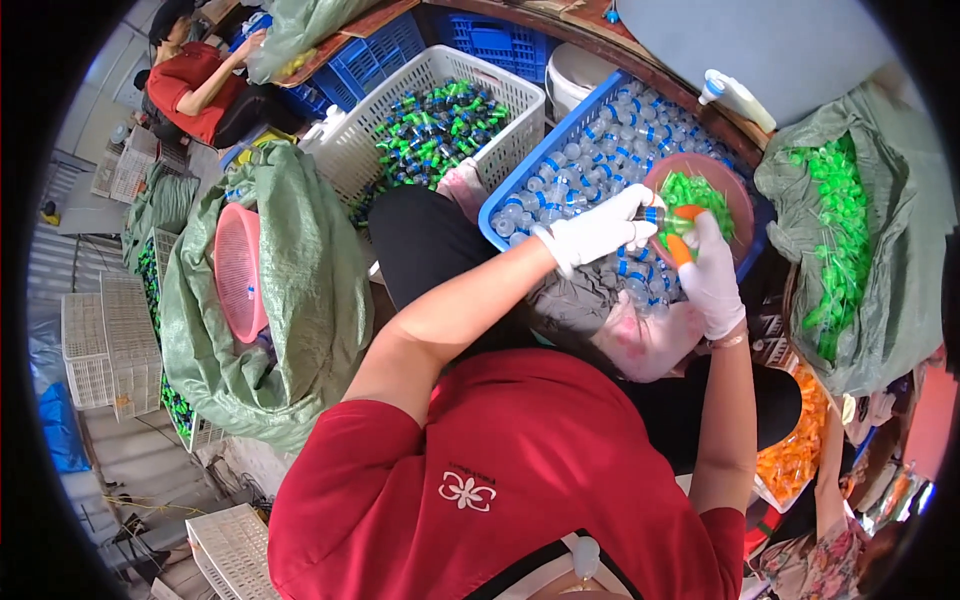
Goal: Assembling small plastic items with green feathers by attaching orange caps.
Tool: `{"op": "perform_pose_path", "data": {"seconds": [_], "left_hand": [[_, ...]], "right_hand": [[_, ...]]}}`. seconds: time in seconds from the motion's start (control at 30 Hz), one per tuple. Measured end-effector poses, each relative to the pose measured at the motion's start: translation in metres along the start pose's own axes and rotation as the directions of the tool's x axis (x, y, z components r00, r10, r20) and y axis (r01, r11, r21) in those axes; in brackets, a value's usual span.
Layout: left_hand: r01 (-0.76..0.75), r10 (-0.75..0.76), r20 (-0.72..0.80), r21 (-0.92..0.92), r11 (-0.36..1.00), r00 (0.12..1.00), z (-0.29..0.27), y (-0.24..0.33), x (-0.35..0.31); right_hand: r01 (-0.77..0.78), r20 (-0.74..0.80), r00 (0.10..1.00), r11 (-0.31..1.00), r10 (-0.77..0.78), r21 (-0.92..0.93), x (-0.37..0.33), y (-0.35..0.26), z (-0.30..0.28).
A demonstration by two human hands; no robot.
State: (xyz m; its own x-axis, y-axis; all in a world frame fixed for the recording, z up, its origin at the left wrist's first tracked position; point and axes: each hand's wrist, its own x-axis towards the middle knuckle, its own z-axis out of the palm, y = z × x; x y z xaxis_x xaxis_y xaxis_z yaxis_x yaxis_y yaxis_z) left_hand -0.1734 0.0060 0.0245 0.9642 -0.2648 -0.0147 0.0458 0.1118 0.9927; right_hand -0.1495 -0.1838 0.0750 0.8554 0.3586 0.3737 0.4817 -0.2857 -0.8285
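My left hand, in a white glove, grips a small dark plastic piece with a blue band between thumb and fingers. My right hand, gloved in white with orange covers on the thumb and a fingertip, closes on the green end of that piece. Both hands meet above the front rim of a round pink bowl of green plastic parts. Under them is a blue crate packed with clear plastic pieces with blue bands. The exact joint between the pieces is partly hidden by my fingers.
Left of the blue crate stands a white crate of green-and-dark pieces. A green sack with a pink basket is at left. Another sack holds green parts at right, above orange parts. A person sits far left.
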Motion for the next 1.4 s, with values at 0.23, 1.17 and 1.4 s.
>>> {"op": "perform_pose_path", "data": {"seconds": [0.23, 1.17, 1.4], "left_hand": [[-0.593, 0.679, 0.165, 0.657, 0.466, 0.716, 0.011, 0.001, -0.015], [0.07, 0.045, -0.072, 0.997, 0.041, 0.996, -0.092, -0.078, -0.039], [0.118, 0.182, -0.141, 0.984, 0.132, 0.973, -0.08, -0.108, 0.032]], "right_hand": [[-0.262, 0.235, 0.951, 0.926, 0.2, 0.272, -0.015, 0.038, -0.008], [-0.186, 0.152, 0.913, 0.716, 0.38, -0.673, -0.065, 0.112, 0.11], [-0.13, 0.072, 0.96, 0.66, 0.269, -0.74, 0.0, 0.209, 0.139]]}}
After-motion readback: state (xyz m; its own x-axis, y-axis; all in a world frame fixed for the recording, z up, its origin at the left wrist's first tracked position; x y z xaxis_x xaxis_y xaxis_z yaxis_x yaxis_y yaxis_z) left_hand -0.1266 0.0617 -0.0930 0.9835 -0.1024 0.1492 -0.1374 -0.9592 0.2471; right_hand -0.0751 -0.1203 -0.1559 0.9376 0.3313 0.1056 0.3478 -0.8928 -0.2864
